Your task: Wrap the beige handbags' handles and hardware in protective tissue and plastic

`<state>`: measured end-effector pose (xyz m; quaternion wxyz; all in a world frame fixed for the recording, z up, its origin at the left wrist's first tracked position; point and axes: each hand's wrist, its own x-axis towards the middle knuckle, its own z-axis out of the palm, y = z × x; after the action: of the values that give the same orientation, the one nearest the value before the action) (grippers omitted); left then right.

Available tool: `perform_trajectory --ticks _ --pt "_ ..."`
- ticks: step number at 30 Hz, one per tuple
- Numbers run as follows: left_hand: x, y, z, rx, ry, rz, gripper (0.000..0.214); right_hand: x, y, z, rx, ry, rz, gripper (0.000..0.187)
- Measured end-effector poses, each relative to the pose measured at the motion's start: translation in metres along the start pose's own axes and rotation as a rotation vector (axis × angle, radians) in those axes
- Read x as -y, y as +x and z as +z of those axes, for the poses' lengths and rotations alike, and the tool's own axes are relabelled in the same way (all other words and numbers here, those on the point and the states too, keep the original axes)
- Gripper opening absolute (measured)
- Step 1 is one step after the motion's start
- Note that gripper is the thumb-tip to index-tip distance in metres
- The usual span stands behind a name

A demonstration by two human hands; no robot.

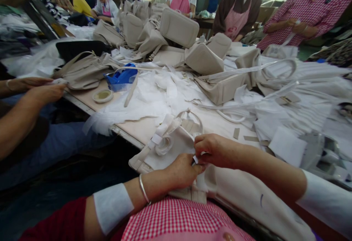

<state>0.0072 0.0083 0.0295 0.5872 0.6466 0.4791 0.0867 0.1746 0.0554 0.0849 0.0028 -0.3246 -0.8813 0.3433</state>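
My left hand (pixel 183 171) and my right hand (pixel 211 149) meet at the table edge, just above my checked apron. Between their closed fingertips shows a small white strip (pixel 195 159), largely covered by the fingers. Right under them lies a pale beige handbag (pixel 143 162), with white wrapping (pixel 176 149) over its body and a curved handle (pixel 196 116) on the far side. More pale material (pixel 236 186) lies below my right forearm. What the fingers press against on the bag is hidden.
Several beige handbags (pixel 180 26) are heaped at the back. White sheets (pixel 154 94) cover the table's middle. A tape roll (pixel 102 95) and blue tape dispenser (pixel 121 77) stand left, near a co-worker's hands (pixel 46 90). White papers (pixel 287 143) lie right. Other people work behind.
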Motion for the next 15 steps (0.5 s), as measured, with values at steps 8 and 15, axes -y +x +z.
perform_trajectory --ticks 8,15 --pt "0.000 -0.001 0.001 -0.029 0.079 -0.052 0.039 0.013 0.018 -0.015 0.224 -0.204 0.158 0.016" --pt "-0.001 -0.001 0.000 -0.023 0.058 -0.016 0.039 0.015 0.018 -0.016 0.336 -0.317 0.115 0.013"
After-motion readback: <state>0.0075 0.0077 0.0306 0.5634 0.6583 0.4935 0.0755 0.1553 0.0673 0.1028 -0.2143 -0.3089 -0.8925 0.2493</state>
